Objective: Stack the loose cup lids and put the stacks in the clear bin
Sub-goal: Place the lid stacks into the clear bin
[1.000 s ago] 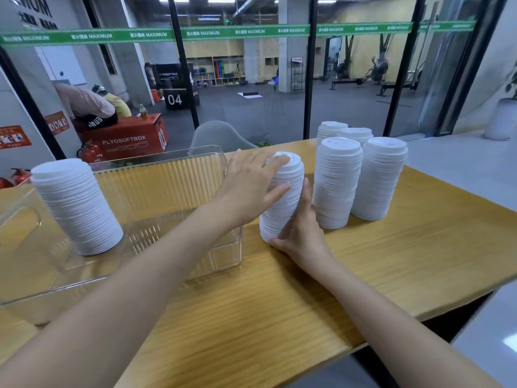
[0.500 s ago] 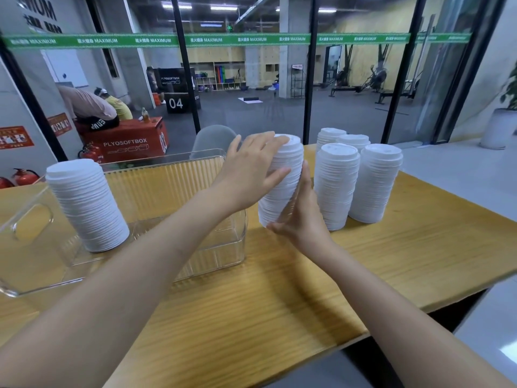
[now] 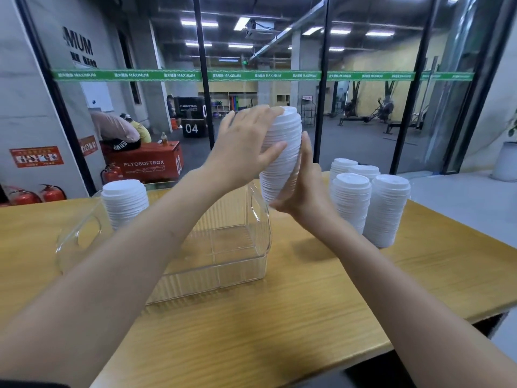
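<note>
One binned stack (image 3: 126,203) of white lids stands upright at the 9 o'clock end of the clear bin (image 3: 212,278), in the same place as half a second ago. The bin rests on the wooden tabletop (image 3: 279,317), its ribbed walls upright and a handle cut-out in each end wall.

What differs is the lifted stack (image 3: 282,152): half a second ago its base hung just off the tabletop beside the bin's 3 o'clock wall, and now it is raised well clear, its base above that wall's rim. It tilts, its top leaning toward 1 o'clock.

Reaching in from 7 o'clock, the left hand (image 3: 243,147) clasps the upper half of this stack. Its fingers lie over the top and far side, and its thumb crosses the near face. It has risen with the stack and keeps the same hold as before.

From 5 o'clock, the right hand (image 3: 305,189) lies flat against the stack's lower 3 o'clock side. The palm presses inward, straight fingers pointing up toward 12 o'clock, and the heel of the hand sits under the base edge.

At 3 o'clock of the hands, well apart from the bin, four standing stacks (image 3: 349,208) wait upright on the tabletop, two in front and two behind, closely grouped and unmoved.
</note>
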